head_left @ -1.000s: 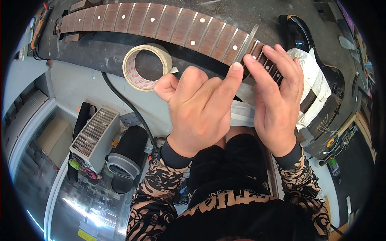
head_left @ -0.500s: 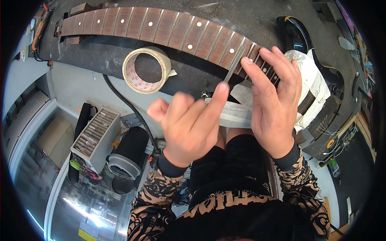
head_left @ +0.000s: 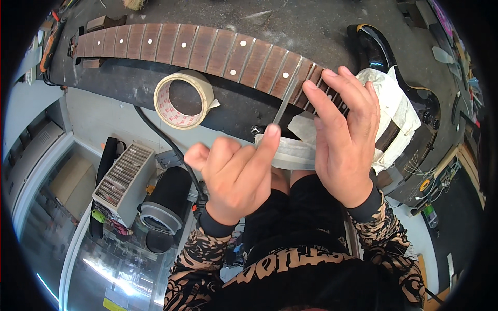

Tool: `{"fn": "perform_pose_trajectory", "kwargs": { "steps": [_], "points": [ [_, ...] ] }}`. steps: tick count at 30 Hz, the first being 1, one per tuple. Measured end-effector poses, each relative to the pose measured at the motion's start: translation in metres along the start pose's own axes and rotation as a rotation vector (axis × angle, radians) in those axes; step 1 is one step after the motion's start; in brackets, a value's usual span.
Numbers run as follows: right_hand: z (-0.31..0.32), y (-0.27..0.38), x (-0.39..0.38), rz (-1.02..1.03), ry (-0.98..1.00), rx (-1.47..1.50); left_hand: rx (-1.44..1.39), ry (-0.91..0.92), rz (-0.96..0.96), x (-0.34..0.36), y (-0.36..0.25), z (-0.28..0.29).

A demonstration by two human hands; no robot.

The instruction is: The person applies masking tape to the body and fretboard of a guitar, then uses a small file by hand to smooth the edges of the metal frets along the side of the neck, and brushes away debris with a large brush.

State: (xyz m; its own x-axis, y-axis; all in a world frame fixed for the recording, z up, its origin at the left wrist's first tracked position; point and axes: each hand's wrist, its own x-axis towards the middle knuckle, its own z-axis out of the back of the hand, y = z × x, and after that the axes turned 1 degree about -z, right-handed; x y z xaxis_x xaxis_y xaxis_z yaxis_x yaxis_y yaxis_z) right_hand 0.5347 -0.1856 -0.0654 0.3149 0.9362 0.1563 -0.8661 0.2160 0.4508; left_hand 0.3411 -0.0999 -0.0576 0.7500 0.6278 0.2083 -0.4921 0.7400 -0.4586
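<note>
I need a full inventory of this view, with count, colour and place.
Guitar fretboard: one, brown, over workbench
Slim metal bar: one, silver, across fretboard
Masking tape roll: one, cream, below fretboard
Guitar body: one, black, right
Covering sheets: count unclear, white, on guitar body
Workbench: one, dark grey, top
Cable: one, black, centre left
Rack: one, white, lower left
Cylinder: one, black-grey, beside rack
Wooden blocks: two, brown, upper left
Clutter: uncountable, mixed colours, right edge
Left hand: one, bare, at bar's end
Right hand: one, bare, on fretboard

Tan shirt lettering (head_left: 282, 262), red tape print (head_left: 179, 119) seemingly illegible
</note>
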Motion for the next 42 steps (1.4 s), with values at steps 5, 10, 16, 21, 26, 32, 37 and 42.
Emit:
{"fn": "perform_pose_trajectory", "kwargs": {
  "steps": [5, 10, 16, 21, 26, 32, 37, 42],
  "points": [
    [-0.002, -0.002, -0.003, -0.003, -0.022, 0.002, -0.066, -0.055, -0.043, 0.050, 0.002, -0.020],
    [0.002, 0.001, 0.000, -0.025, 0.006, 0.003, -0.019, 0.072, 0.061, -0.007, -0.007, 0.011],
    [-0.003, -0.001, 0.000, -0.011, -0.038, 0.011, -0.044, -0.099, -0.072, 0.043, 0.006, -0.022],
    [-0.001, 0.000, -0.002, -0.020, -0.009, 0.007, -0.017, -0.009, 0.014, -0.021, 0.002, -0.001],
    [0.001, 0.001, 0.000, -0.003, -0.012, -0.005, -0.002, -0.129, -0.053, 0.015, 0.007, -0.020],
    [-0.003, -0.001, -0.003, -0.005, -0.005, -0.016, -0.002, -0.072, -0.012, -0.017, 0.006, -0.013],
    [-0.002, -0.001, -0.002, -0.005, -0.016, -0.019, -0.042, -0.019, -0.026, 0.010, 0.006, -0.010],
    [-0.001, 0.000, -0.002, -0.011, -0.012, -0.018, -0.007, -0.034, -0.012, -0.042, 0.007, 0.002]
  ]
}}
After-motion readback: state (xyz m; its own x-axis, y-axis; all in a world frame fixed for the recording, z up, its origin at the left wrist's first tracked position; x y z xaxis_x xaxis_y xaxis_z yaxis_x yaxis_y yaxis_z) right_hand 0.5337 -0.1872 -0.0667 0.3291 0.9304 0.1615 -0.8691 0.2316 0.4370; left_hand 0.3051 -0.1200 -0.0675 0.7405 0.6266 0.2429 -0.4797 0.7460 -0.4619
